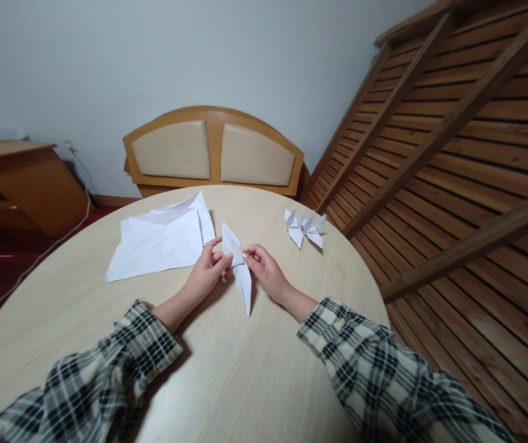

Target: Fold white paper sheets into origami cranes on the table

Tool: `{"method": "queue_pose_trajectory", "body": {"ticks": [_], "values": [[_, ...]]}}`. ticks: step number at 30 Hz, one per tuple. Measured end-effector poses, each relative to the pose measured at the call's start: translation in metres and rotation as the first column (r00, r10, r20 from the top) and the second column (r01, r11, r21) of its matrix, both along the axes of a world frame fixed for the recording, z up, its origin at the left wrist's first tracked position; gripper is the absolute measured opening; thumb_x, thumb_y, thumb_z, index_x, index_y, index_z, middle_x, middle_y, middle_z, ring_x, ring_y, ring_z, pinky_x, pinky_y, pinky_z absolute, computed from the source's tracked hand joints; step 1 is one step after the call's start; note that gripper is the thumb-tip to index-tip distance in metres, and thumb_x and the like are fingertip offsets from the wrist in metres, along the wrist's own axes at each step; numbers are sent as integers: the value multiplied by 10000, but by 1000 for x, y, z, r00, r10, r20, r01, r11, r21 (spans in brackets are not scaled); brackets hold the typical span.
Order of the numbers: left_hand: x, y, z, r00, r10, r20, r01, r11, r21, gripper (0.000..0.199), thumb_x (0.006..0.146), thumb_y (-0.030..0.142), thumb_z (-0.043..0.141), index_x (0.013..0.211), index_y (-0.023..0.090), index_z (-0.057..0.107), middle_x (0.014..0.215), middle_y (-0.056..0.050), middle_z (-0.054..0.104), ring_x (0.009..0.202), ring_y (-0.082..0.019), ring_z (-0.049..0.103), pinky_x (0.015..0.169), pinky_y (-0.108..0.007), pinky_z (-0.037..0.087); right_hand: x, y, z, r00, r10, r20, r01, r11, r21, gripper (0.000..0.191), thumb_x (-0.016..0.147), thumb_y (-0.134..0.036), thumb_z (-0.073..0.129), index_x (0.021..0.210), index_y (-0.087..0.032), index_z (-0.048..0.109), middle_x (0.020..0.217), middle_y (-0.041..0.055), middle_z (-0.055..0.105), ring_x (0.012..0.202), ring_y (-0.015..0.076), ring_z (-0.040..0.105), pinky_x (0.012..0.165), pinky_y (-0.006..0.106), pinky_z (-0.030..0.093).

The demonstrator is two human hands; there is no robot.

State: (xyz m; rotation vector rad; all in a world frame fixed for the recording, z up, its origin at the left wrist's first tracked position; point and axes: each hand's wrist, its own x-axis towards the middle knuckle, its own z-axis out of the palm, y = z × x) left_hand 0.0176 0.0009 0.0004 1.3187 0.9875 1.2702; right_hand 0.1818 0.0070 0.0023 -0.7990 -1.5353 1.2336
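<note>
Between my two hands is a piece of folded white paper (233, 245), held up over the middle of the round table. One pointed part stands upward and a long split point (244, 289) hangs down toward me. My left hand (211, 261) pinches it from the left, thumb on the front near the middle fold. From the other side, the thumb and fingers of my right hand (264, 269) are closed on its right edge. The fingertips behind the paper are partly hidden.
Loose white paper sheets (162, 243) overlap on the table's (227, 375) left side. Small folded paper cranes (304, 229) stand at the right rear. Beyond the table are a padded headboard (215, 151) and a leaning slatted wooden frame (467, 166). A desk (33, 178) stands at left.
</note>
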Motion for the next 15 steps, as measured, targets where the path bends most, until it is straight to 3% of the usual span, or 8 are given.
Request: {"method": "queue_pose_trajectory", "body": {"ticks": [7,12,15], "values": [[0,-4,8,999,20,28,-18,997,-78,341,761,328,640,971,230,389,682,52,611,602,-128,596,571,-238,452,0,0,-1,998,62,-12,-62,998,-1,207,891,-398,517,995,-224,557,827,4,592,687,124,564,640,276,470],[-4,-4,11,995,14,-102,-9,999,47,227,717,362,646,849,192,571,766,-2,616,698,-163,572,630,-266,442,1,1,-6,997,71,23,-71,997,-11,205,885,-346,527,1032,-216,587,840,8,612,649,100,574,589,242,458],[-7,-1,9,980,58,-191,-43,996,84,230,768,412,570,801,188,615,780,-25,621,753,-192,557,699,-302,443,1,1,-7,997,61,40,-61,998,-13,202,877,-321,536,1033,-214,606,824,4,604,647,96,575,567,230,452]]}}
